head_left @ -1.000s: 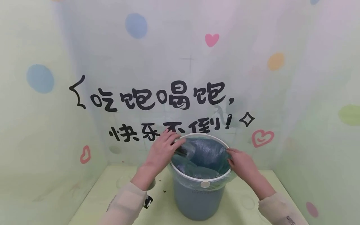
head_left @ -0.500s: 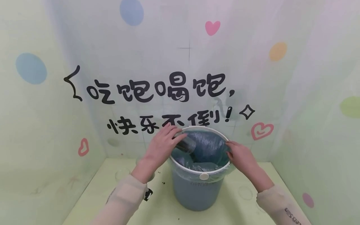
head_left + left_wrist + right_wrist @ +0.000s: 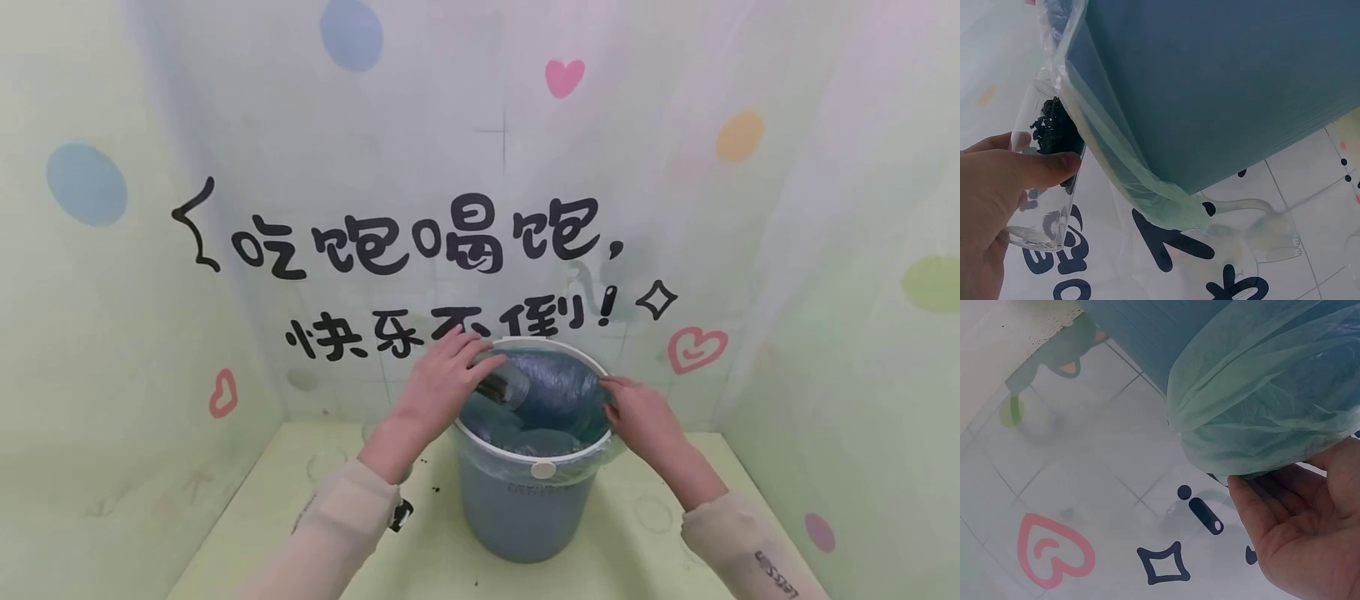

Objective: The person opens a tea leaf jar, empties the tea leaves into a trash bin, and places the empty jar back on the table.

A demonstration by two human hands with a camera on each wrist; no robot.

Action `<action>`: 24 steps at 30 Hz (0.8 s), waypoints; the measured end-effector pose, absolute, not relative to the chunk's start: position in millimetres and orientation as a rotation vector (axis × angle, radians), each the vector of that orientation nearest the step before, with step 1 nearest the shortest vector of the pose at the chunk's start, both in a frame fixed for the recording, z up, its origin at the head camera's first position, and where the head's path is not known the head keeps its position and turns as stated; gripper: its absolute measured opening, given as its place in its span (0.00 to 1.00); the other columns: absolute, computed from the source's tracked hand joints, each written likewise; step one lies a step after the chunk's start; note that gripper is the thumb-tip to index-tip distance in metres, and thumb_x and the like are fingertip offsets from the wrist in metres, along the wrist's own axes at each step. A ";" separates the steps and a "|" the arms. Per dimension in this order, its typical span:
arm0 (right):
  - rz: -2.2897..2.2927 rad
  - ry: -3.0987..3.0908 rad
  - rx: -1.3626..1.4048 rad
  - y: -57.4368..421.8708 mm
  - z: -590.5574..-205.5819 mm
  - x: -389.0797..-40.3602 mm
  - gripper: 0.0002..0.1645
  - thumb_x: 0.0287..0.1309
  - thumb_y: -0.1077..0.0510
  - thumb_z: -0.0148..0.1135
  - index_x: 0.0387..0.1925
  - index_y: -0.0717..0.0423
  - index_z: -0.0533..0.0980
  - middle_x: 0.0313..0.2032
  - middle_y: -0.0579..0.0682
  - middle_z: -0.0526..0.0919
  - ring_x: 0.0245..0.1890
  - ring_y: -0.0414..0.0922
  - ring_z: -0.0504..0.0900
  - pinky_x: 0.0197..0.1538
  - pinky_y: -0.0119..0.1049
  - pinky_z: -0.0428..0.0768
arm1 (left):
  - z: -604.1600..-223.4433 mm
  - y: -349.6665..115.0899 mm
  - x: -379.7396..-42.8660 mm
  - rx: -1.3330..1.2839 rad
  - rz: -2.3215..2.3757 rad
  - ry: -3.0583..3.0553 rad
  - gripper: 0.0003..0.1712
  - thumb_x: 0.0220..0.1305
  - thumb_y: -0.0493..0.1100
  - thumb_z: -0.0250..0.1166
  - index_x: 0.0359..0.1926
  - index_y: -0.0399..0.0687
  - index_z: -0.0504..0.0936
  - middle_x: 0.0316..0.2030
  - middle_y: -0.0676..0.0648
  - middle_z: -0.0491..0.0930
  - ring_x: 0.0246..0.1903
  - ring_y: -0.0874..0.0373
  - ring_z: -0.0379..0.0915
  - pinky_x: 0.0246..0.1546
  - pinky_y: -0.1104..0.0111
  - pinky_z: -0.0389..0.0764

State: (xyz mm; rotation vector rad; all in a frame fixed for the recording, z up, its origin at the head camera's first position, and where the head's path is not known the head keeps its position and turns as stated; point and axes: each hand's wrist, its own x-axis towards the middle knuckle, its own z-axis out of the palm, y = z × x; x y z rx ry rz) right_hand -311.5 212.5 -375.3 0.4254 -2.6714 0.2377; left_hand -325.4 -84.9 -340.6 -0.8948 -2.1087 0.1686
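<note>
My left hand point(image 3: 442, 379) grips a clear glass point(image 3: 516, 388) tilted over the left side of a blue-grey trash can point(image 3: 525, 521). In the left wrist view, dark leafy clumps point(image 3: 1059, 128) sit inside the glass, and the thumb presses along its side. A thin green trash bag point(image 3: 1241, 419) lines the can and folds out over its white rim point(image 3: 517, 457). My right hand point(image 3: 645, 421) pinches the rim and bag on the right side. Its fingertips are partly hidden by the bag in the right wrist view.
The can stands on a pale yellow-green tabletop point(image 3: 330, 533), walled in by printed sheeting at the back and sides. A small black-and-white item point(image 3: 402, 515) lies by the left sleeve. Dark crumbs point(image 3: 436, 489) are scattered left of the can.
The head view has tilted down a little, so everything sits differently in frame. The glass has shifted slightly and changed its tilt in my left hand. My right hand stays on the rim.
</note>
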 end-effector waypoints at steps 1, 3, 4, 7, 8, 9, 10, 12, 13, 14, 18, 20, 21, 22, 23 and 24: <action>0.235 -2.676 0.426 212.1 -376.3 -311.2 0.21 0.55 0.65 0.69 0.50 0.70 0.80 0.51 0.64 0.85 0.49 0.60 0.85 0.52 0.53 0.84 | -341.7 -84.9 -324.9 -0.897 0.172 -2.108 0.32 0.57 0.24 0.65 0.58 0.58 0.81 0.56 0.48 0.81 0.60 0.52 0.75 0.74 0.60 0.64; 0.232 -2.681 0.425 211.4 -377.7 -310.7 0.21 0.55 0.64 0.70 0.50 0.70 0.80 0.51 0.64 0.85 0.48 0.60 0.85 0.51 0.53 0.84 | -343.8 -84.9 -324.9 -0.894 0.176 -2.106 0.32 0.58 0.24 0.64 0.58 0.59 0.81 0.56 0.49 0.81 0.60 0.52 0.75 0.74 0.60 0.64; 0.231 -2.681 0.426 211.1 -377.9 -310.9 0.21 0.55 0.65 0.70 0.50 0.70 0.80 0.51 0.64 0.85 0.48 0.60 0.85 0.51 0.53 0.84 | -344.4 -84.9 -325.2 -0.895 0.175 -2.101 0.32 0.58 0.24 0.64 0.58 0.59 0.81 0.56 0.49 0.81 0.60 0.52 0.75 0.74 0.59 0.65; 0.233 -2.671 0.436 210.6 -376.6 -311.6 0.21 0.55 0.65 0.69 0.50 0.70 0.80 0.50 0.64 0.85 0.48 0.60 0.85 0.50 0.53 0.84 | -344.5 -84.7 -327.0 -0.898 0.172 -2.091 0.31 0.59 0.24 0.63 0.57 0.59 0.82 0.56 0.49 0.81 0.60 0.52 0.75 0.74 0.59 0.64; 0.234 -2.670 0.440 210.6 -375.7 -311.8 0.21 0.54 0.65 0.69 0.50 0.70 0.80 0.50 0.64 0.85 0.47 0.60 0.85 0.50 0.53 0.84 | -344.1 -84.3 -327.5 -0.897 0.177 -2.091 0.30 0.59 0.24 0.63 0.57 0.59 0.82 0.56 0.49 0.81 0.60 0.53 0.75 0.74 0.59 0.64; 0.230 -2.669 0.443 210.9 -374.9 -311.9 0.20 0.54 0.65 0.69 0.49 0.71 0.80 0.50 0.64 0.85 0.47 0.60 0.85 0.50 0.53 0.84 | -343.7 -83.6 -327.8 -0.900 0.179 -2.092 0.30 0.60 0.25 0.63 0.57 0.59 0.82 0.56 0.49 0.81 0.60 0.53 0.74 0.74 0.59 0.64; 0.230 -2.670 0.444 211.5 -373.9 -312.1 0.20 0.54 0.65 0.69 0.49 0.71 0.80 0.50 0.65 0.85 0.47 0.60 0.85 0.51 0.53 0.84 | -343.0 -82.5 -328.6 -0.905 0.181 -2.093 0.30 0.60 0.25 0.63 0.57 0.59 0.82 0.56 0.49 0.81 0.60 0.53 0.74 0.74 0.59 0.64; 0.230 -2.676 0.445 212.9 -372.5 -311.4 0.20 0.54 0.65 0.70 0.49 0.71 0.80 0.49 0.65 0.85 0.48 0.60 0.85 0.51 0.54 0.84 | -341.6 -80.2 -329.3 -0.914 0.191 -2.103 0.30 0.60 0.25 0.63 0.58 0.59 0.81 0.56 0.49 0.81 0.61 0.53 0.74 0.75 0.60 0.63; 0.233 -2.676 0.448 213.6 -372.3 -311.0 0.20 0.54 0.65 0.70 0.49 0.71 0.80 0.49 0.65 0.85 0.48 0.60 0.85 0.51 0.54 0.84 | -340.6 -78.8 -329.3 -0.915 0.200 -2.107 0.30 0.61 0.25 0.63 0.58 0.59 0.81 0.57 0.49 0.80 0.61 0.53 0.74 0.75 0.60 0.63; 0.235 -2.676 0.448 214.4 -372.5 -310.8 0.20 0.54 0.65 0.70 0.49 0.71 0.80 0.49 0.65 0.85 0.47 0.61 0.85 0.51 0.54 0.84 | -339.9 -77.7 -329.1 -0.918 0.206 -2.112 0.30 0.61 0.25 0.63 0.58 0.59 0.81 0.57 0.49 0.80 0.61 0.53 0.73 0.75 0.60 0.63; 0.264 -2.680 0.443 215.7 -375.1 -309.6 0.21 0.54 0.64 0.70 0.49 0.70 0.80 0.49 0.65 0.85 0.47 0.61 0.85 0.52 0.54 0.84 | -338.9 -75.5 -328.0 -0.922 0.224 -2.117 0.30 0.60 0.26 0.64 0.58 0.58 0.81 0.57 0.49 0.80 0.61 0.53 0.74 0.74 0.60 0.65; 0.278 -2.688 0.434 215.4 -376.5 -310.0 0.21 0.55 0.64 0.70 0.50 0.70 0.80 0.50 0.65 0.85 0.47 0.61 0.85 0.52 0.54 0.84 | -340.0 -75.8 -328.3 -0.919 0.231 -2.110 0.29 0.60 0.26 0.64 0.58 0.59 0.82 0.56 0.49 0.81 0.60 0.53 0.75 0.73 0.60 0.66; 0.284 -2.693 0.430 214.9 -376.9 -310.1 0.21 0.55 0.64 0.70 0.50 0.70 0.80 0.51 0.65 0.84 0.48 0.61 0.85 0.52 0.54 0.84 | -340.6 -76.0 -328.7 -0.917 0.234 -2.106 0.29 0.60 0.27 0.64 0.57 0.59 0.82 0.56 0.50 0.81 0.60 0.53 0.75 0.73 0.60 0.66; 0.288 -2.697 0.429 214.2 -377.2 -310.2 0.21 0.55 0.63 0.70 0.51 0.70 0.80 0.51 0.65 0.84 0.48 0.60 0.85 0.52 0.54 0.84 | -341.2 -76.2 -329.0 -0.916 0.236 -2.099 0.29 0.60 0.27 0.64 0.57 0.59 0.82 0.55 0.50 0.82 0.60 0.53 0.75 0.73 0.60 0.66; 0.293 -2.701 0.425 213.6 -377.3 -310.1 0.21 0.55 0.63 0.70 0.51 0.70 0.80 0.51 0.65 0.84 0.48 0.60 0.85 0.52 0.54 0.84 | -341.9 -76.4 -329.4 -0.917 0.240 -2.094 0.29 0.60 0.27 0.64 0.57 0.60 0.83 0.55 0.50 0.82 0.60 0.54 0.75 0.73 0.61 0.66; 0.295 -2.700 0.424 213.2 -377.4 -310.1 0.21 0.55 0.63 0.70 0.51 0.70 0.80 0.51 0.65 0.84 0.48 0.60 0.85 0.52 0.54 0.84 | -342.4 -76.5 -329.7 -0.920 0.246 -2.088 0.29 0.60 0.26 0.65 0.57 0.60 0.83 0.55 0.50 0.82 0.60 0.54 0.75 0.73 0.61 0.66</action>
